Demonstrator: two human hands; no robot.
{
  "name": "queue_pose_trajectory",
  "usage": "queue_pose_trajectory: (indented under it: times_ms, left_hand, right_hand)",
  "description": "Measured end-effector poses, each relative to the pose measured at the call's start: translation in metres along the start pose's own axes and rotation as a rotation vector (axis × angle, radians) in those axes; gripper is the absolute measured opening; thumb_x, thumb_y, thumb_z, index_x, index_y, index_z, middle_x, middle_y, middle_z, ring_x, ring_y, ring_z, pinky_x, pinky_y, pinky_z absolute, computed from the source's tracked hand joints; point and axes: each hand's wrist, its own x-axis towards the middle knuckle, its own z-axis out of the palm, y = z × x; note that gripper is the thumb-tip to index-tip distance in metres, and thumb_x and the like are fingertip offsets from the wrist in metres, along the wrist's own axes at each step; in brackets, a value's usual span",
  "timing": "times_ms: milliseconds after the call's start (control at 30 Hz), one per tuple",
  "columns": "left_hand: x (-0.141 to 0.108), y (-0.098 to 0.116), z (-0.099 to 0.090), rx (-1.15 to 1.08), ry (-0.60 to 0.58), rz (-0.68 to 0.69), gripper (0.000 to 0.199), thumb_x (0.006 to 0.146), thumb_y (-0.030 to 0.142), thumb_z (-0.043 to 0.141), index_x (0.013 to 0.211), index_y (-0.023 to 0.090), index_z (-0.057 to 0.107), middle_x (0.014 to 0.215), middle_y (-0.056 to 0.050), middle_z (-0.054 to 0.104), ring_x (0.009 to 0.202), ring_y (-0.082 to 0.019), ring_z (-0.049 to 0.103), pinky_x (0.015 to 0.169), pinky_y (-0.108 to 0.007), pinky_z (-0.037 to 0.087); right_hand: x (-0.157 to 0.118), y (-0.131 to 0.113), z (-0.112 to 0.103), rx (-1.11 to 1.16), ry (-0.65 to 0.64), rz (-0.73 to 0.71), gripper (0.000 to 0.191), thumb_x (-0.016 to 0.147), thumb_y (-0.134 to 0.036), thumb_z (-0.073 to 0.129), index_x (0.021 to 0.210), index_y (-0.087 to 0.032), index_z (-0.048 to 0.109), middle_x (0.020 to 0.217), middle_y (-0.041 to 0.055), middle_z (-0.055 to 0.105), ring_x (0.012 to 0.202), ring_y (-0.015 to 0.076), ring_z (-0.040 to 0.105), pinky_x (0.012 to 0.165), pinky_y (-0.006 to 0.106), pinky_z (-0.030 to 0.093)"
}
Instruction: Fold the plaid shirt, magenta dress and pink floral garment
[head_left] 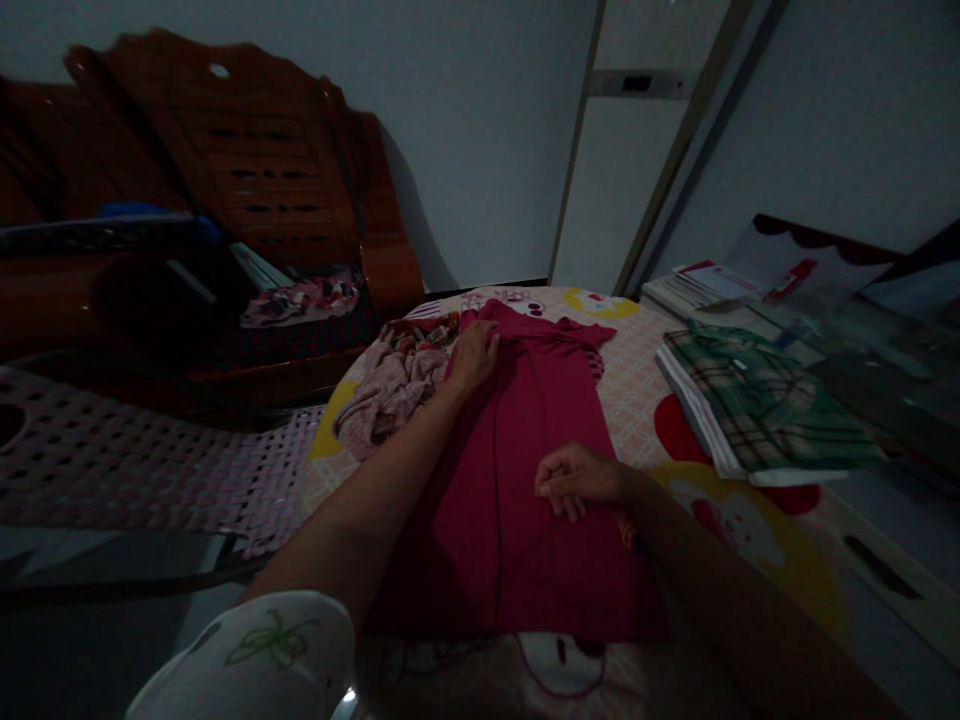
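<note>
A magenta garment (555,400) lies spread out on a round table with a patterned cloth (634,365). Its far end is bunched, and a dark line runs down its length. My left hand (475,357) rests on the garment's far left part, fingers extended and lying on the fabric. Over the garment's right half is my right hand (577,480), its fingers loosely curled and apart, with nothing visible in them. Crumpled pinkish cloth (397,385) sits just left of the garment, beside my left forearm.
Folded green plaid cloth (757,395) lies on white fabric at the right, near papers (720,282). A wooden bench (270,180) stands at the back left, and a woven pink chair (150,480) is at the left.
</note>
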Motion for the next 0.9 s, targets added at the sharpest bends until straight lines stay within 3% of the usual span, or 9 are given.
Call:
queue_pose_trajectory:
  times_ms: [167,233,400,567,667,767,833,900]
  left_hand:
    - [-0.013,-0.028,-0.004,0.188,-0.289,-0.045,0.044,0.095,0.028,0.044,0.135,0.013,0.052,0.144,-0.016,0.051,0.134,-0.025,0.045,0.113,-0.039,0.031]
    - [-0.011,-0.033,-0.003,0.221,-0.287,-0.073,0.043,0.095,0.026,0.042,0.135,0.013,0.052,0.144,-0.016,0.05,0.135,-0.024,0.044,0.112,-0.037,0.032]
    - [-0.002,-0.04,-0.004,0.24,-0.15,-0.179,0.036,0.09,0.021,0.044,0.123,0.011,0.058,0.132,-0.019,0.056,0.125,-0.026,0.05,0.106,-0.035,0.036]
    - [0.001,-0.045,-0.013,0.243,-0.199,-0.199,0.033,0.091,0.023,0.043,0.117,0.01,0.059,0.12,-0.019,0.062,0.117,-0.026,0.053,0.102,-0.034,0.038]
    - [-0.001,-0.037,-0.017,0.277,-0.166,-0.209,0.036,0.088,0.015,0.044,0.12,0.009,0.058,0.126,-0.021,0.059,0.119,-0.028,0.053,0.103,-0.036,0.038]
    - [-0.009,-0.018,-0.022,0.268,-0.113,-0.107,0.042,0.084,0.011,0.046,0.124,0.009,0.059,0.132,-0.02,0.057,0.122,-0.029,0.052,0.104,-0.036,0.038]
    - [-0.019,0.0,-0.028,0.201,-0.142,-0.034,0.037,0.084,0.014,0.048,0.117,0.012,0.064,0.121,-0.016,0.064,0.113,-0.027,0.057,0.097,-0.033,0.042]
    - [-0.034,0.022,-0.039,0.096,-0.26,0.027,0.026,0.085,0.019,0.05,0.101,0.016,0.07,0.1,-0.01,0.071,0.093,-0.022,0.063,0.084,-0.029,0.046]
  right_hand:
    - [0.001,-0.001,0.0,-0.006,-0.01,0.008,0.036,0.079,-0.046,0.069,0.088,-0.012,0.062,0.062,0.0004,0.068,0.043,0.0097,0.061,0.038,0.017,0.044]
    - [0.001,-0.002,0.0,-0.002,-0.007,0.013,0.036,0.079,-0.046,0.07,0.088,-0.012,0.062,0.062,0.0,0.067,0.043,0.0095,0.06,0.038,0.017,0.044]
    - [0.0,-0.002,0.0,-0.002,0.008,0.014,0.034,0.08,-0.045,0.068,0.088,-0.012,0.062,0.061,-0.0002,0.067,0.042,0.0092,0.06,0.038,0.016,0.043]
    - [0.0,-0.002,0.0,0.003,0.004,0.013,0.035,0.079,-0.045,0.069,0.089,-0.012,0.062,0.061,-0.0003,0.067,0.042,0.0104,0.06,0.038,0.018,0.045]
    - [0.001,-0.001,0.0,0.012,0.002,0.01,0.034,0.08,-0.044,0.068,0.09,-0.012,0.063,0.062,-0.0005,0.067,0.043,0.0098,0.061,0.038,0.017,0.044]
    - [0.002,0.001,-0.001,0.017,-0.005,0.008,0.033,0.08,-0.043,0.068,0.09,-0.012,0.063,0.063,0.0001,0.068,0.044,0.0096,0.061,0.038,0.016,0.044]
    - [0.001,0.001,-0.002,0.01,-0.008,0.007,0.033,0.078,-0.043,0.069,0.089,-0.012,0.063,0.063,0.0005,0.067,0.044,0.0096,0.061,0.039,0.016,0.044]
    - [-0.001,-0.002,-0.001,-0.008,-0.013,0.013,0.032,0.075,-0.041,0.071,0.085,-0.012,0.063,0.063,0.0004,0.067,0.045,0.0096,0.061,0.04,0.017,0.045]
